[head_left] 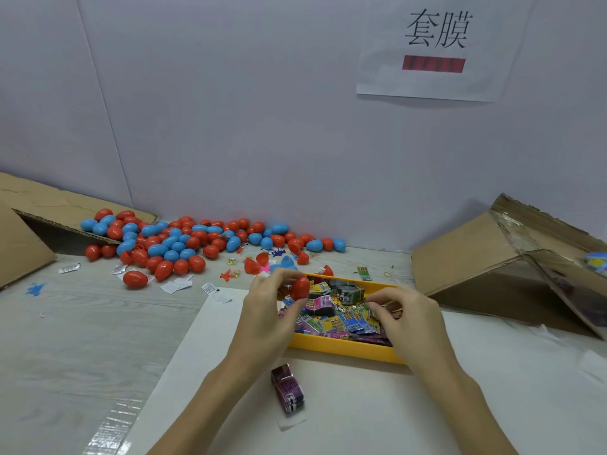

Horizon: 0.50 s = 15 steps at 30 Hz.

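1. A yellow tray [345,351] of bright packets [341,320] sat on the counter [82,339]. A heap of red and blue eggs [184,241] lay by the wall beyond, with cardboard boxes [469,257] on both sides.
2. The left grip [266,307] pinched a red egg [299,288] above the tray's far-left corner, its long axis near upright.
3. The right grip [407,320], fingers curled, pinched a small item [392,307] over the packets; it was mostly hidden and could not be named.

The red egg [299,288] at frame centre and the heap of red and blue eggs [184,241] at left are smooth, glossy plastic, as is the yellow tray [345,348]. Its packets [338,318] look like shiny printed foil. The boxes [486,254] at right are rough matt cardboard; the tabletop [72,330] shows matt, pale wood grain.
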Each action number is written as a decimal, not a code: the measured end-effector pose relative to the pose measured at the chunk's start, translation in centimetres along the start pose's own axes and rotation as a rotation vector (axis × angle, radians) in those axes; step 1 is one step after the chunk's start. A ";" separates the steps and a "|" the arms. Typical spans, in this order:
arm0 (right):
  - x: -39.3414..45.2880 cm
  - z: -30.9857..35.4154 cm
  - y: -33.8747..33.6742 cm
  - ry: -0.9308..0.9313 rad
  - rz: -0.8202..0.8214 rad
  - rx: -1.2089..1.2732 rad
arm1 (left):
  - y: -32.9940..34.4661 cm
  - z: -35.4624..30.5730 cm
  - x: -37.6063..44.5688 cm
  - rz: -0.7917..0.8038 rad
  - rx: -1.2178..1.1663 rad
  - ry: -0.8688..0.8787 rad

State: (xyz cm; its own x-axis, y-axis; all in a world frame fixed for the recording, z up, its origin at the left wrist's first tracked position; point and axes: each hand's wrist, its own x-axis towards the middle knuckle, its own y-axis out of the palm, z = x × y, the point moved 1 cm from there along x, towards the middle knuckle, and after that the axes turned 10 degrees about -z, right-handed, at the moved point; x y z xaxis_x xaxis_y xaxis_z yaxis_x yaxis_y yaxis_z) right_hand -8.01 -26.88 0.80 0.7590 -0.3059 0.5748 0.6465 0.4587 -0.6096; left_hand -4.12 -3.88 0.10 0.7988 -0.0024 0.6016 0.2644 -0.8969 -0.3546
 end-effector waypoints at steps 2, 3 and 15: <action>0.0 0.2 0.4 0.013 0.136 0.081 | 0.1 -0.2 -0.1 0.022 0.018 0.052; -0.1 0.5 0.6 0.011 0.226 0.087 | 0.1 -0.3 -0.2 0.026 0.020 0.072; -0.5 1.1 1.7 0.085 0.211 0.025 | 0.2 -0.4 -0.2 0.068 0.026 0.103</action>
State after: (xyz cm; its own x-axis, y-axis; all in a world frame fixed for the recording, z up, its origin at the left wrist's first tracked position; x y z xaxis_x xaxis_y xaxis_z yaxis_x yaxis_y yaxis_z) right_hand -7.41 -25.05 0.04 0.8815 -0.2696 0.3875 0.4716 0.5398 -0.6972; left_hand -4.43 -4.27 0.19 0.7558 -0.1092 0.6456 0.2268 -0.8813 -0.4146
